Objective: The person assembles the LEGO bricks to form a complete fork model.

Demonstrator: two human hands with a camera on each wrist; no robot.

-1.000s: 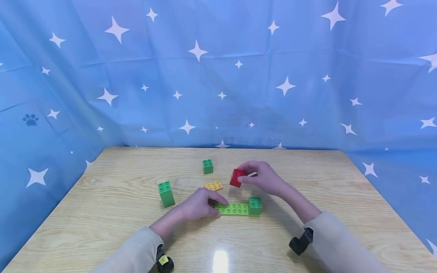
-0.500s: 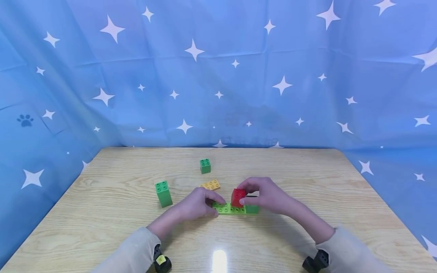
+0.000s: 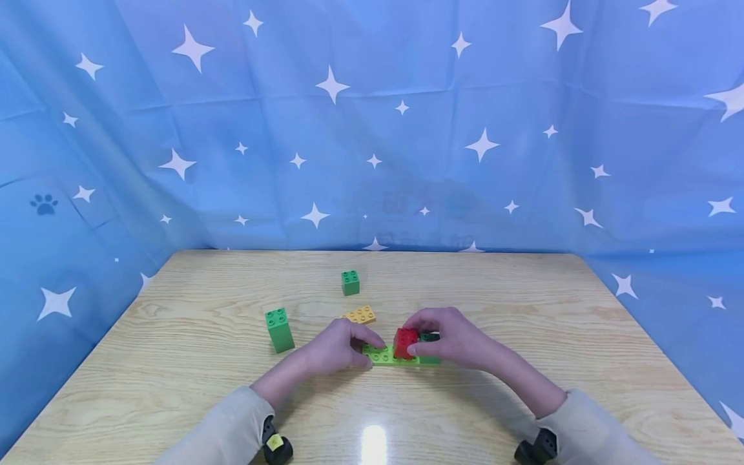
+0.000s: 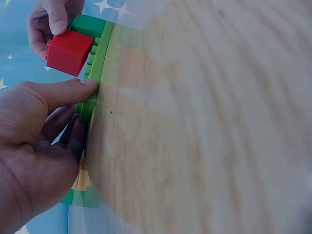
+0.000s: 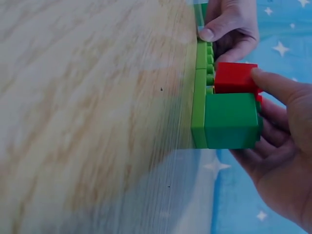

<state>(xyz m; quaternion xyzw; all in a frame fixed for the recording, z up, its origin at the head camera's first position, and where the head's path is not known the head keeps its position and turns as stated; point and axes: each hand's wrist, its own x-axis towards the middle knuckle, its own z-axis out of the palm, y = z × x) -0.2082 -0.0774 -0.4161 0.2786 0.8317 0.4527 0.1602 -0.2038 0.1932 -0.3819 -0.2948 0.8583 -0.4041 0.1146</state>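
Note:
My right hand pinches a red brick between thumb and fingers. The red brick is over the studs of a low light green strip, tilted a little in the left wrist view, with a narrow gap under it. Beside it a dark green brick stands on the strip's right end, close to my right fingers. My left hand grips the strip's left end, thumb on the near side and fingers behind. The strip lies flat on the wooden table.
A yellow flat brick lies just behind my left hand. Farther back stands a small green brick. To the left is a taller green block. A blue starry curtain hangs behind the table.
My right hand has brought the red brick toward me and down, from behind the strip to over its studs beside the dark green brick. My left hand keeps its grip on the strip.

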